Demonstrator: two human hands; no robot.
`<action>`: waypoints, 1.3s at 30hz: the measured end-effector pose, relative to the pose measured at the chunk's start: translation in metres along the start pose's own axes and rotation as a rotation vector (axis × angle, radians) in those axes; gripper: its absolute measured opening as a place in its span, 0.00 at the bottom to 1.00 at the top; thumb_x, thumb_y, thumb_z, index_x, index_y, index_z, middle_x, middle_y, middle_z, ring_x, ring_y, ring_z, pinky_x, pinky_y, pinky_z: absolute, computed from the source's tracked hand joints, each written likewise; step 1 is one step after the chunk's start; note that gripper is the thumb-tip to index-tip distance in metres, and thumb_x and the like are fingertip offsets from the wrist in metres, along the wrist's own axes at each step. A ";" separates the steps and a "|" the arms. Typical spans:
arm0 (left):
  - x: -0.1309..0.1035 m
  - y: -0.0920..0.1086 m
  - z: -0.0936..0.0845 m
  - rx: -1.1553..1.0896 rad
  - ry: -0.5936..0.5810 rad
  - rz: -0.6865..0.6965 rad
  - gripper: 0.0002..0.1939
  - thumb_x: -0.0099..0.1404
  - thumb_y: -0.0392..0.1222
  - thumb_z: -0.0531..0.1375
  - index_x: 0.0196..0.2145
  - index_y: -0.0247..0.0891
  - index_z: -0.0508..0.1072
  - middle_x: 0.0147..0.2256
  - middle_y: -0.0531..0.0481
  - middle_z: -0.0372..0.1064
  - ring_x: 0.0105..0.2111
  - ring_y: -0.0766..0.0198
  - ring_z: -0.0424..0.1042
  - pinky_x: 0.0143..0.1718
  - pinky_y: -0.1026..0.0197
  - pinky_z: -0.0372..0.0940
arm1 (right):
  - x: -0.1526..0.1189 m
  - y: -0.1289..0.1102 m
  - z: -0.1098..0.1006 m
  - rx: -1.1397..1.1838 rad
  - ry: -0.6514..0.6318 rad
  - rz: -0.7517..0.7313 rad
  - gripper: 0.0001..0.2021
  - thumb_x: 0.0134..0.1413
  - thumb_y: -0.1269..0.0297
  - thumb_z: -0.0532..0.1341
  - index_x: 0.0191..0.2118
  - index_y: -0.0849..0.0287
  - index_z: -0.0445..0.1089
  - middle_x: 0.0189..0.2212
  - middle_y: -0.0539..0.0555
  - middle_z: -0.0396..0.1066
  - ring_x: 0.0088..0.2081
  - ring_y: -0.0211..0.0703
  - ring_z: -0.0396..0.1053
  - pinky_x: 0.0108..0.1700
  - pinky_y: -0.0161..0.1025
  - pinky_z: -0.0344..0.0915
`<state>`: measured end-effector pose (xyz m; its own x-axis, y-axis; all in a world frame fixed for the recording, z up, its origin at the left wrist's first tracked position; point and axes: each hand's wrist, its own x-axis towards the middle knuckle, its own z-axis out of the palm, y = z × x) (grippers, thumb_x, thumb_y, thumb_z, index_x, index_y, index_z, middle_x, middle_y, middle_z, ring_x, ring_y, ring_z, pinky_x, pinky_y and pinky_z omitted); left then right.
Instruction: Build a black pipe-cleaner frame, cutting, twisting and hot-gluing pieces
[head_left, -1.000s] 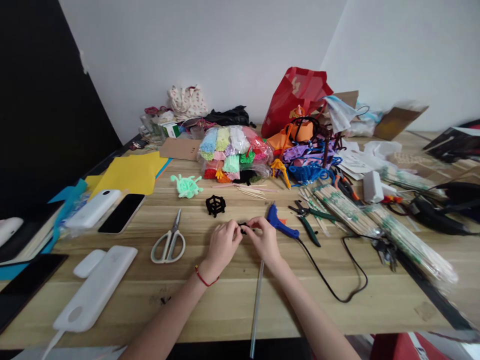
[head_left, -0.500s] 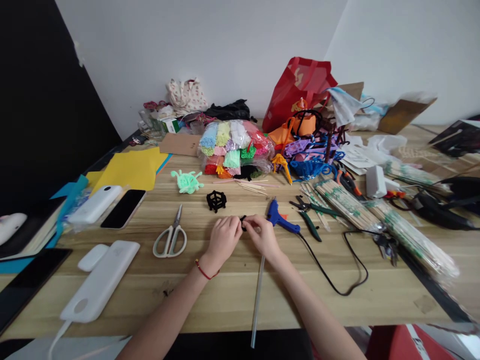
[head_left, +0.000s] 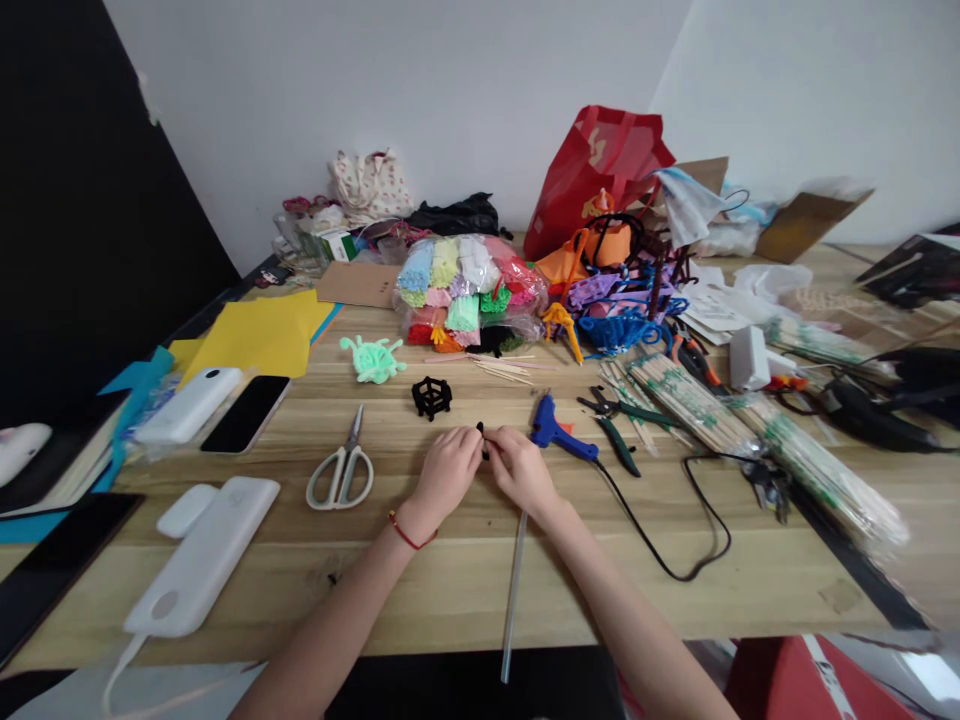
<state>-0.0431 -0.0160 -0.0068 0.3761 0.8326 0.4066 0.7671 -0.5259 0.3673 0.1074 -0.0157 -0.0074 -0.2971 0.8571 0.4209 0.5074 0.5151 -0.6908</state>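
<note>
My left hand (head_left: 452,465) and my right hand (head_left: 523,467) meet over the middle of the table, fingertips pinched together. Between them is a small black pipe cleaner piece (head_left: 481,428), mostly hidden by the fingers. Just beyond them lies a black openwork shape (head_left: 431,398) that looks bent from pipe cleaner. White-handled scissors (head_left: 343,470) rest left of my left hand. Close to my right hand lies a blue glue gun (head_left: 559,430), its cord trailing right. A clear glue stick (head_left: 514,598) extends toward the table's front edge from under my right wrist.
Behind are a mint-green fuzzy shape (head_left: 373,359), a bag of colourful pipe cleaner bundles (head_left: 465,290) and a red bag (head_left: 596,170). Green-handled pliers (head_left: 619,447) and packed wooden sticks (head_left: 690,405) lie right. A phone (head_left: 246,415) and a white power bank (head_left: 202,555) lie left.
My fingers have shifted slightly around the black piece, and its end now shows upright above the fingertips. The whole view has moved a little; other things stay where they were.
</note>
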 end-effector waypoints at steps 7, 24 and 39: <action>0.010 -0.017 -0.005 -0.667 0.184 -0.243 0.11 0.66 0.44 0.51 0.44 0.38 0.63 0.39 0.47 0.65 0.40 0.64 0.67 0.44 0.60 0.62 | 0.007 0.010 0.000 0.561 0.004 0.249 0.10 0.53 0.59 0.59 0.37 0.58 0.73 0.34 0.56 0.75 0.36 0.45 0.71 0.40 0.41 0.66; 0.013 -0.014 -0.011 -0.993 -0.013 -0.390 0.11 0.57 0.46 0.60 0.33 0.36 0.67 0.28 0.53 0.67 0.28 0.67 0.70 0.31 0.65 0.65 | 0.008 0.000 -0.005 0.681 -0.068 0.345 0.14 0.48 0.52 0.63 0.30 0.60 0.75 0.27 0.54 0.75 0.30 0.43 0.71 0.37 0.40 0.67; 0.013 -0.014 -0.015 -1.011 0.042 -0.439 0.11 0.57 0.45 0.61 0.34 0.35 0.68 0.30 0.50 0.70 0.31 0.66 0.71 0.33 0.65 0.64 | 0.008 0.005 0.002 0.629 -0.028 0.299 0.16 0.52 0.51 0.60 0.28 0.60 0.73 0.28 0.54 0.75 0.33 0.43 0.71 0.42 0.40 0.64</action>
<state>-0.0562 -0.0003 0.0062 0.1422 0.9853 0.0947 0.0432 -0.1018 0.9939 0.1058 -0.0063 -0.0085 -0.2424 0.9586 0.1497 0.0086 0.1564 -0.9877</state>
